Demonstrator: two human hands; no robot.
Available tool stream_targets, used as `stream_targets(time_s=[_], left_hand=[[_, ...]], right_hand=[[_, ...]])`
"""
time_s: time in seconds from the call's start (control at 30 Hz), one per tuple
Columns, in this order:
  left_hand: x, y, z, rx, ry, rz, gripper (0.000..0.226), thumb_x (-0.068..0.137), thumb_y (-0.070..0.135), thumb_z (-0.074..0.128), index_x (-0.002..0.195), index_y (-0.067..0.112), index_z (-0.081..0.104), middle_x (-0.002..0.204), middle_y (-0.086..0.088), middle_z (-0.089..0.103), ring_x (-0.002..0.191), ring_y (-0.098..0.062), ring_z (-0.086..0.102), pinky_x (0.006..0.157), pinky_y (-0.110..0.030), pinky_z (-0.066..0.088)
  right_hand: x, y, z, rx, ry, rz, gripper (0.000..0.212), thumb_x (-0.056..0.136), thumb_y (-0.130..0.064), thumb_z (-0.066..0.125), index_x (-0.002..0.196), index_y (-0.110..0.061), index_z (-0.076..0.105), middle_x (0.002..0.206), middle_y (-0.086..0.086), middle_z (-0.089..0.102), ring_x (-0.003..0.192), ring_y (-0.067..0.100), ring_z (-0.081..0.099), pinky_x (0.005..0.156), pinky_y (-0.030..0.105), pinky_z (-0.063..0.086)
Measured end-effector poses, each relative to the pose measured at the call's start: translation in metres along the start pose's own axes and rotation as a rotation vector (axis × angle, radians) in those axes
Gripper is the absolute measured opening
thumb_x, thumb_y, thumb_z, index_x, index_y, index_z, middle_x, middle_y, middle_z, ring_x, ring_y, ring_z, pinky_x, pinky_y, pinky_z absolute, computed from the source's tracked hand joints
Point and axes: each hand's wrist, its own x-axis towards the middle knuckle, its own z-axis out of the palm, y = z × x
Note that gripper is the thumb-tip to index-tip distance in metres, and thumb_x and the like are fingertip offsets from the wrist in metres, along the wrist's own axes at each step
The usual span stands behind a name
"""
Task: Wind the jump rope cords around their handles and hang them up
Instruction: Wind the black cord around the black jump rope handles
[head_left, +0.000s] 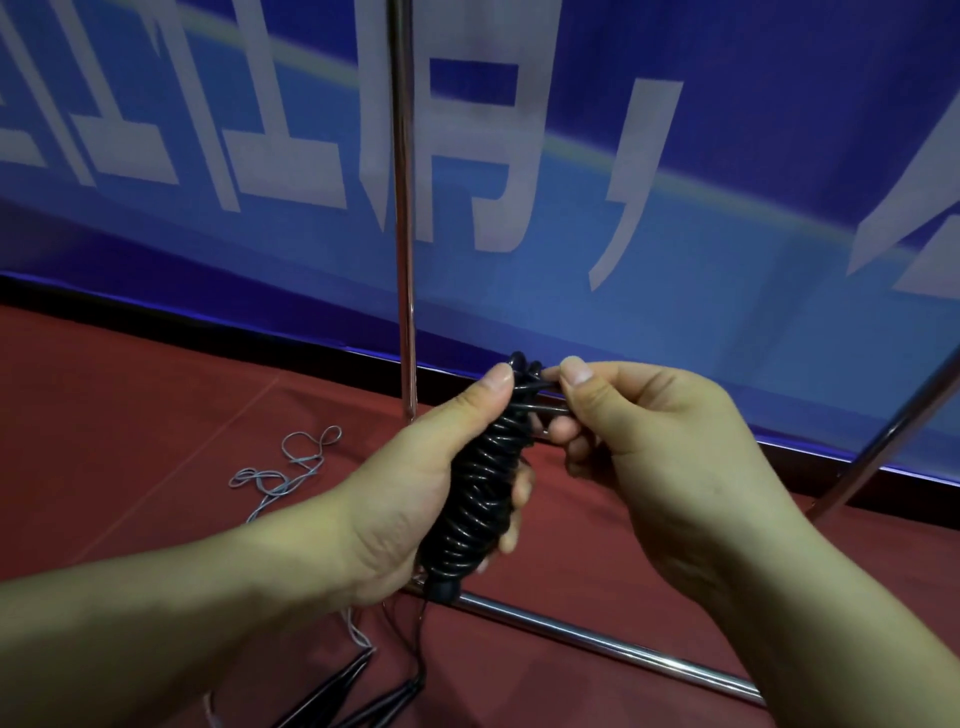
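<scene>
Risk: cord end (543, 410) at 12 o'clock of wound bundle (480, 493) slips; coils unwind.
Left hand (415, 493): fingers curled around bundle.
Right hand (654, 447): fingers pinching cord end.

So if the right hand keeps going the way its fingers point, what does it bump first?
Probably the wound black jump rope that the left hand holds. The right hand already pinches its cord end there.

Wound rope (480, 483) between hands, before pole (402, 208).

Blue banner (623, 156): large white characters, cropped and blurred, unreadable.
</scene>
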Motion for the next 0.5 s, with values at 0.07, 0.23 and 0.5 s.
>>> stream_targets(time_s=[0.07,0.23,0.5], left_hand=[[0.001,-0.002,-0.002,-0.034,-0.012,0.007,0.048,0.088,0.065,0.055,0.105,0.025,0.073,0.078,-0.009,0.061,0.062,-0.027,0.057,0.055,-0.031,0.049],[0.007,-0.010,-0.015,-0.015,-0.057,-0.024,0.051,0.087,0.058,0.052,0.125,0.027,0.068,0.123,-0.015,0.057,0.089,-0.029,0.061,0.089,-0.043,0.051],[0.010,-0.008,-0.017,-0.125,-0.129,-0.171,0.047,0.100,0.056,0.039,0.135,0.034,0.062,0.124,-0.004,0.059,0.092,-0.017,0.053,0.080,-0.034,0.045]], right_hand=[[-0.001,0.000,-0.004,-0.012,-0.015,-0.003,0.021,0.097,-0.021,0.060,0.084,-0.011,0.074,0.058,0.000,0.062,0.052,0.007,0.053,0.054,0.018,0.048],[-0.002,0.004,-0.007,-0.103,0.012,-0.035,0.017,0.091,-0.025,0.068,0.085,-0.009,0.068,0.060,0.004,0.068,0.051,0.007,0.057,0.053,0.017,0.048],[-0.008,0.010,-0.005,-0.498,0.172,-0.276,0.018,0.088,-0.037,0.070,0.076,-0.024,0.067,0.061,-0.016,0.070,0.058,-0.002,0.065,0.060,0.019,0.044]])
